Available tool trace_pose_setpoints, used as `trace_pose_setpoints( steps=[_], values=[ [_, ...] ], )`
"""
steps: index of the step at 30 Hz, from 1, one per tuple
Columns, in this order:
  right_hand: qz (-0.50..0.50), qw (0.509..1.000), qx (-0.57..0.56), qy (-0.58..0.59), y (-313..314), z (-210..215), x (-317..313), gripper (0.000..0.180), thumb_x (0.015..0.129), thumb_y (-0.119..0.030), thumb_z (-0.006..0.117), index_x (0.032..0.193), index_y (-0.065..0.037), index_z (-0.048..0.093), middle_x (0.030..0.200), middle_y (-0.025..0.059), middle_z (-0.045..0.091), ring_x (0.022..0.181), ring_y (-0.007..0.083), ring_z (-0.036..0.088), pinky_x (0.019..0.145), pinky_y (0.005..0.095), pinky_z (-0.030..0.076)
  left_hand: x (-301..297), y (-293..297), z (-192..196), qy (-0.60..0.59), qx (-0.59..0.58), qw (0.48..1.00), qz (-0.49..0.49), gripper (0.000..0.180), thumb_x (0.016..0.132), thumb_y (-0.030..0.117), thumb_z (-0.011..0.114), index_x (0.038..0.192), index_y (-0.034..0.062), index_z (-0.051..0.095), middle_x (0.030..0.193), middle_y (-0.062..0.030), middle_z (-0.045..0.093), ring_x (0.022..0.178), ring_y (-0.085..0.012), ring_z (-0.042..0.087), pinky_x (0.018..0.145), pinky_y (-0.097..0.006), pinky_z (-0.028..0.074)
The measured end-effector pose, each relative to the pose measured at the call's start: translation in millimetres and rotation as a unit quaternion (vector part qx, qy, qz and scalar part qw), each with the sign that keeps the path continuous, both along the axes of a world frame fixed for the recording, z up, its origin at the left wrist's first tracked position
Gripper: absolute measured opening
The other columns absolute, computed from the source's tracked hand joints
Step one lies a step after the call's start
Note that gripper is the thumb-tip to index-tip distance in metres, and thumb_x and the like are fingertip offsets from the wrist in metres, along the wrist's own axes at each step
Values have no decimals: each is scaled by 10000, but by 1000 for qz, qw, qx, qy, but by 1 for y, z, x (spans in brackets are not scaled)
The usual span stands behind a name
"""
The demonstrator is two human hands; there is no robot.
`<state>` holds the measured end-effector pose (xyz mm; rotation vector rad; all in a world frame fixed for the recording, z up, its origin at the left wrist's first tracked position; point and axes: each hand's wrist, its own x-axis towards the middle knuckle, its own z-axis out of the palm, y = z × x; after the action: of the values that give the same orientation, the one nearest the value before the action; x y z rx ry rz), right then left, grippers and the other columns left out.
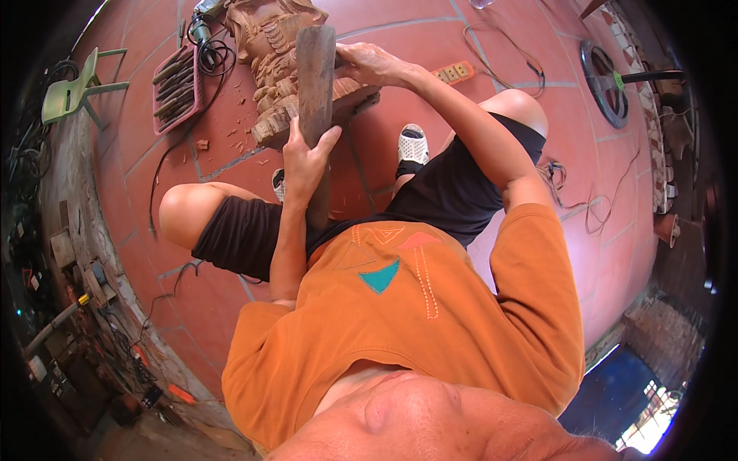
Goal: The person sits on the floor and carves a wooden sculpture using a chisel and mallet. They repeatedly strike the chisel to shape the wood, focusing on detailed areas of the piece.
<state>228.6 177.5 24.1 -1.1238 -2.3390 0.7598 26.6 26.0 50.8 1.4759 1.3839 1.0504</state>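
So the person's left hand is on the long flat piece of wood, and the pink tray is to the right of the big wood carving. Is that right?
Not quite: the head view shows the pink tray to the left of the big wood carving. The left hand is indeed on the long flat piece of wood.

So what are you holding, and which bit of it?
My left hand grips a long wooden bar around its middle. My right hand is by its upper part; I can't tell if it holds anything.
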Motion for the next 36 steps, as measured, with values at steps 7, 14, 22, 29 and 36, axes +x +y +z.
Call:
trace_pose_setpoints(
  steps=[7, 14, 22, 29, 36],
  values=[
    [-50, 982, -136, 125, 10, -5, 23, 328, 943, -210, 685, 1225, -65, 602, 1053, 47, 683, 1002, 160, 624, 904, 329, 498, -16, -3, -2, -152, -105, 982, 34, 313, 929, 241, 716, 1105, 28, 568, 724, -19, 585, 514, -100, 567, 450, -252, 478],
    [-62, 986, -121, 96, 1, 9, 15, 294, 952, -187, 684, 1204, -55, 611, 1063, 23, 678, 1073, 140, 617, 968, 317, 488, -19, -3, -1, -160, -104, 980, 47, 298, 932, 243, 710, 1081, 29, 566, 719, -15, 578, 502, -99, 567, 443, -242, 473],
    [-29, 978, -136, 158, -2, 12, 24, 233, 980, -111, 637, 1203, -55, 597, 1051, 31, 686, 1043, 137, 632, 953, 321, 502, -16, -2, -4, -149, -121, 981, 38, 353, 911, 269, 730, 1079, 7, 562, 718, -28, 583, 507, -111, 569, 457, -254, 479],
    [-12, 986, -113, 124, -6, 8, 18, 256, 923, -118, 663, 1157, -64, 576, 997, 98, 677, 925, 236, 639, 858, 384, 492, -15, -2, -4, -141, -122, 982, 31, 316, 929, 252, 712, 1091, 27, 561, 741, -17, 581, 515, -100, 566, 456, -242, 478],
    [-2, 987, -98, 125, -4, -4, 18, 274, 911, -110, 667, 1166, -54, 580, 1027, 147, 679, 933, 295, 645, 836, 412, 497, -14, -2, -5, -148, -112, 982, 29, 413, 903, 295, 745, 1101, -13, 555, 708, -37, 585, 499, -116, 567, 450, -257, 474]
  ],
)
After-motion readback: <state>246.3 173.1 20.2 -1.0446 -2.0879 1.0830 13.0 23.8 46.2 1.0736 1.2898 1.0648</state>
